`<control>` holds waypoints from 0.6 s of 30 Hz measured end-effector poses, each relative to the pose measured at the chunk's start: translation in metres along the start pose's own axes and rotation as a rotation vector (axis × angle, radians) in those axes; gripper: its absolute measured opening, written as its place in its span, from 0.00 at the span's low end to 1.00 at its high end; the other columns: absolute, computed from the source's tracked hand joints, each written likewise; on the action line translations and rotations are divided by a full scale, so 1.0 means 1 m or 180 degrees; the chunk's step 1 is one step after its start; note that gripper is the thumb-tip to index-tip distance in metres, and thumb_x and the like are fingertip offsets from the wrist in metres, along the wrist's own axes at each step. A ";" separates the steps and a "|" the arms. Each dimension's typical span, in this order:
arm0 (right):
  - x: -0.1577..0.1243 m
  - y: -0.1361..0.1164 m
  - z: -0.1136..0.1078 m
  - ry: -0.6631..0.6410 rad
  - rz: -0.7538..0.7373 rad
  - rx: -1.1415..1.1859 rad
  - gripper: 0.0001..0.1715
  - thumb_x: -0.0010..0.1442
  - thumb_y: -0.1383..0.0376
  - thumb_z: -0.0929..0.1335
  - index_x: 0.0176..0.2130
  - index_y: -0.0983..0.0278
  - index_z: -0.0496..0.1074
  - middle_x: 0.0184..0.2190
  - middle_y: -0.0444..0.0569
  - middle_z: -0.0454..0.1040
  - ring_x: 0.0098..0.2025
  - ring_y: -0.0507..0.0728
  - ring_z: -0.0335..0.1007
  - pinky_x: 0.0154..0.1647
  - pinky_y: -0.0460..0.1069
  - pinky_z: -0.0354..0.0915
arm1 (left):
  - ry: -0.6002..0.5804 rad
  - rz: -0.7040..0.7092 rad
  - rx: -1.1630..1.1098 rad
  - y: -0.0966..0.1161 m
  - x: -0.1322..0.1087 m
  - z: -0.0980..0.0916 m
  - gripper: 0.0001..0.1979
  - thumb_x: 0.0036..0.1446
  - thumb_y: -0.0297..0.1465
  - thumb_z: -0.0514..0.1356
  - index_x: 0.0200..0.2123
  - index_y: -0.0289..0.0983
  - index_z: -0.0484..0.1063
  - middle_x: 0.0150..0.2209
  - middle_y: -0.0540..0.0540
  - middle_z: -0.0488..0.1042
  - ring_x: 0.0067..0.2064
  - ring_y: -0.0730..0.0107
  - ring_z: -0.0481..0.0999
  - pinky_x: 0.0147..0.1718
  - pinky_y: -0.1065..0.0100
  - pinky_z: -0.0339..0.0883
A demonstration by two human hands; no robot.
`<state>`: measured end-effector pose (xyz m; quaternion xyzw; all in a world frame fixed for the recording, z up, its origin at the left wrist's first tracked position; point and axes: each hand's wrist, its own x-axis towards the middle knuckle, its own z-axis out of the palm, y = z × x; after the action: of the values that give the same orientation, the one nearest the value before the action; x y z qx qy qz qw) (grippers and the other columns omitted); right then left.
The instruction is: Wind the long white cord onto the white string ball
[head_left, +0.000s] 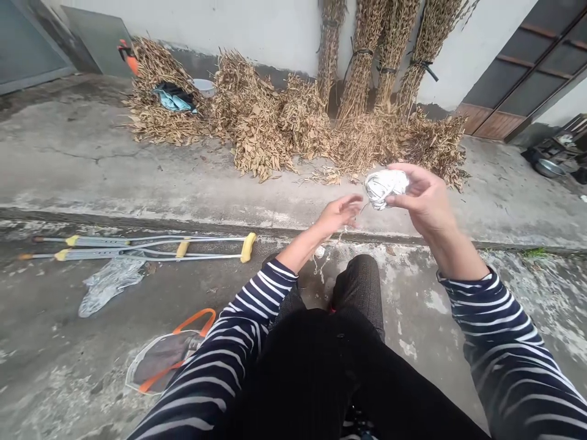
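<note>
Where the right hand (428,198) pinches, a white bundle (381,188) protrudes leftward.

Wall (261,27): white, facing me on the far side, with a dark grey band (188,56) along its foot.
Left far corner: I see a blue-grey panel (27,43) in a pale frame, and a flat grey sheet (96,36) standing beside it.
Door (518,76): far right, dark panes between brown bars, reddish-brown boards below.
Concrete platform (192,168): raised ahead of me, running left to right, cracked on the left.
Lower ground (426,379): near me, grey, blotched with pale patches.
Grass tuft (535,252): right, at the platform's edge.
Light: soft, even daylight around me.
</note>
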<state>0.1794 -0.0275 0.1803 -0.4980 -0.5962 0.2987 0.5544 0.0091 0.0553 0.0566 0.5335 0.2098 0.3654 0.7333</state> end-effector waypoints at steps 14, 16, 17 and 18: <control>0.020 0.027 0.004 0.0589 -0.0437 -0.0253 0.24 0.42 0.63 0.81 0.42 0.58 0.78 0.42 0.47 0.78 0.50 0.63 0.76 0.51 0.61 0.78 | 0.0407 0.0201 0.0358 0.014 -0.002 0.020 0.05 0.60 0.27 0.67 0.38 0.30 0.78 0.28 0.46 0.79 0.25 0.78 0.76 0.20 0.78 0.60; 0.023 0.036 0.000 0.0744 -0.0385 -0.0180 0.26 0.41 0.63 0.81 0.42 0.57 0.78 0.43 0.47 0.78 0.49 0.63 0.76 0.49 0.61 0.79 | 0.0267 -0.0008 0.0369 0.015 -0.005 0.012 0.05 0.60 0.26 0.67 0.36 0.29 0.77 0.31 0.44 0.80 0.28 0.76 0.78 0.19 0.80 0.60; 0.025 0.039 -0.001 0.0798 -0.0303 -0.0104 0.28 0.41 0.63 0.81 0.43 0.57 0.78 0.43 0.47 0.79 0.49 0.63 0.76 0.48 0.60 0.80 | 0.0173 -0.0140 0.0349 0.015 -0.007 0.008 0.05 0.60 0.26 0.67 0.36 0.28 0.77 0.32 0.43 0.81 0.30 0.75 0.79 0.20 0.80 0.61; 0.025 0.041 -0.001 0.0821 -0.0180 0.0002 0.29 0.41 0.62 0.81 0.44 0.56 0.78 0.44 0.47 0.79 0.49 0.63 0.77 0.47 0.60 0.80 | 0.0090 -0.0270 0.0311 0.015 -0.008 0.003 0.05 0.60 0.26 0.67 0.36 0.28 0.77 0.33 0.42 0.81 0.32 0.74 0.80 0.21 0.80 0.63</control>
<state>0.1940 0.0089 0.1526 -0.5151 -0.5337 0.2167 0.6348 0.0016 0.0495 0.0713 0.5542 0.2602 0.3308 0.7182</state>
